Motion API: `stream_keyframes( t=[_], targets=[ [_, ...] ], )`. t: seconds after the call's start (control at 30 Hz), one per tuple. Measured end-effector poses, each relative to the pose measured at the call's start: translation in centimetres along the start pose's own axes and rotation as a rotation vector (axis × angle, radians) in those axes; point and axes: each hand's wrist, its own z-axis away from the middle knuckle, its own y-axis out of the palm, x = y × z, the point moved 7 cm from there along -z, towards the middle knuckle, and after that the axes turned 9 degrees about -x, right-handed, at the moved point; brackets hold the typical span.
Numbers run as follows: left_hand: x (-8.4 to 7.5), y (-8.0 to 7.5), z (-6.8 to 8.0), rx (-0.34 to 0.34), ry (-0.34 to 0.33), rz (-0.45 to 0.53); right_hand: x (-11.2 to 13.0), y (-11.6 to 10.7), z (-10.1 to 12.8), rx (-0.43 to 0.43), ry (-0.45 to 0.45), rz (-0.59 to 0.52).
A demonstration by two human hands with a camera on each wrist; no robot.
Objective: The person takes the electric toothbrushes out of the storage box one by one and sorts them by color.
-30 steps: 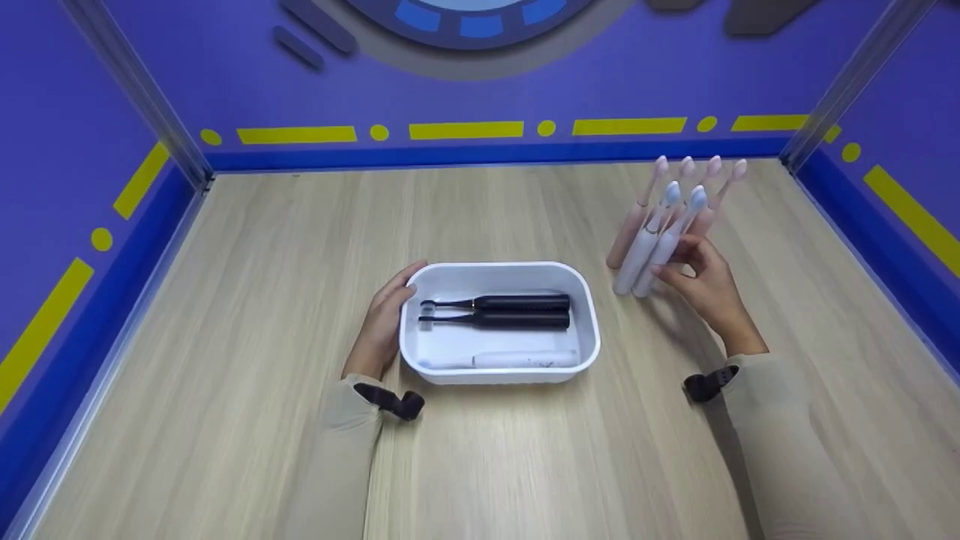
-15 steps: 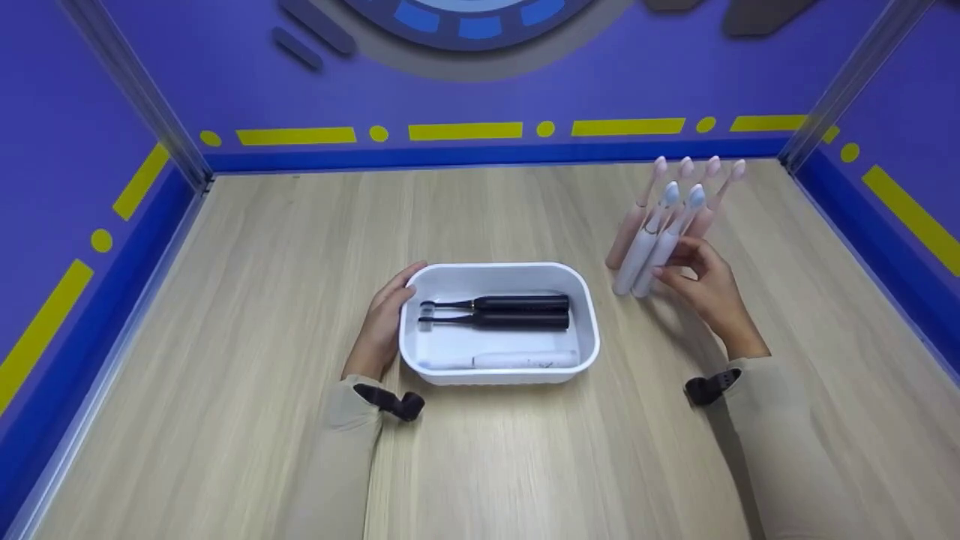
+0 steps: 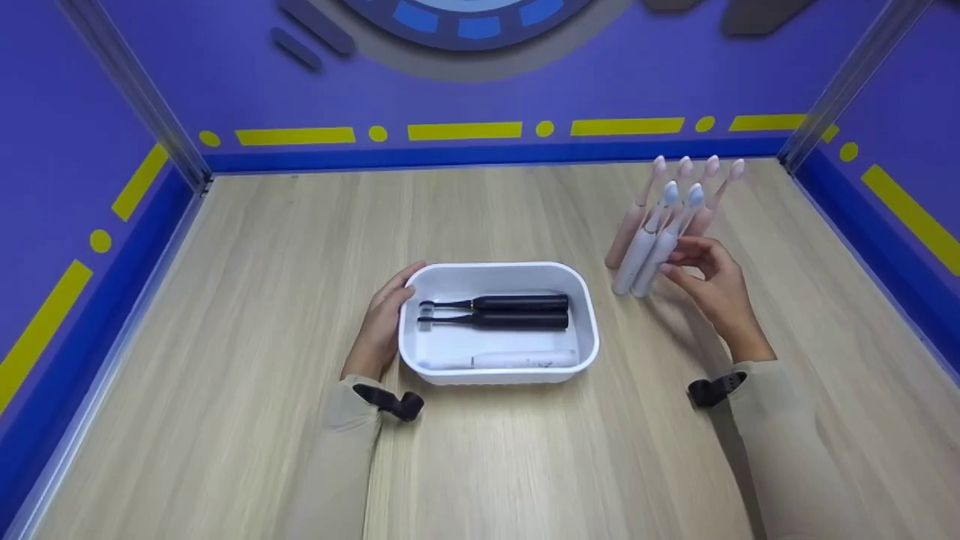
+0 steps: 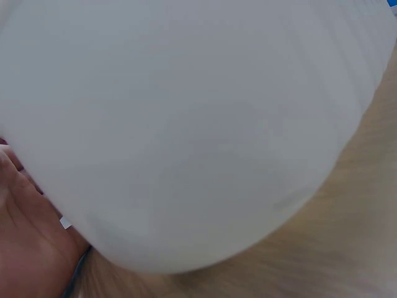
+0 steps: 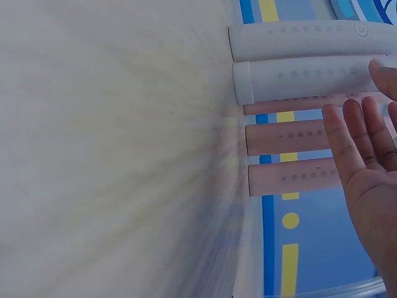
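Observation:
My left hand [image 3: 379, 330] grips the left end of a white plastic bin [image 3: 502, 279], its thumb at the rim; the bin's outer wall fills most of the left wrist view. Two black electric toothbrushes [image 3: 521, 321] and a white electric toothbrush [image 3: 525, 360] lie inside, heads to the left. My right hand [image 3: 716, 289] is beside the right one of two upright white electric toothbrushes [image 3: 654, 262]. Its fingers look fairly straight in the right wrist view, the thumb close to the white handle [image 5: 304, 81]; contact cannot be told. Several pink electric toothbrushes [image 3: 625, 238] stand just behind.
All of it is on a wood-grain table [image 3: 480, 465]. A blue-purple back wall [image 3: 465, 97] with yellow marks and similar side walls enclose the table. Black wrist cameras [image 3: 390, 401] sit on both sleeves.
My right hand has drawn slightly right, its thumb and fingers loosening from the right white toothbrush, which still stands. The left hand and the bin have stayed put.

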Motion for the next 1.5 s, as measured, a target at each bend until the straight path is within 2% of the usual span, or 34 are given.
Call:
stream_keyframes(
  t=[0.4,0.57,0.7,0.9,1.13,1.5],
  targets=[
    [-0.2,0.1,0.1,0.015,0.007,0.027,1.1,-0.6,0.4,-0.042,0.025,-0.101],
    [-0.1,0.0,0.0,0.014,0.007,0.016,2.0,-0.6,0.6,-0.072,-0.005,-0.169],
    [-0.1,0.0,0.1,0.009,0.004,0.003,2.7,-0.3,0.8,-0.064,-0.042,-0.208],
    [0.0,0.0,0.0,0.011,0.013,0.001,3.7,0.7,1.3,0.026,-0.084,-0.201],
    [0.0,0.0,0.1,0.016,0.010,0.025,5.3,2.5,1.8,0.156,-0.126,-0.091],
    [0.0,0.0,0.1,0.011,0.001,0.019,6.8,5.3,2.1,0.349,-0.103,-0.067]
  ],
)
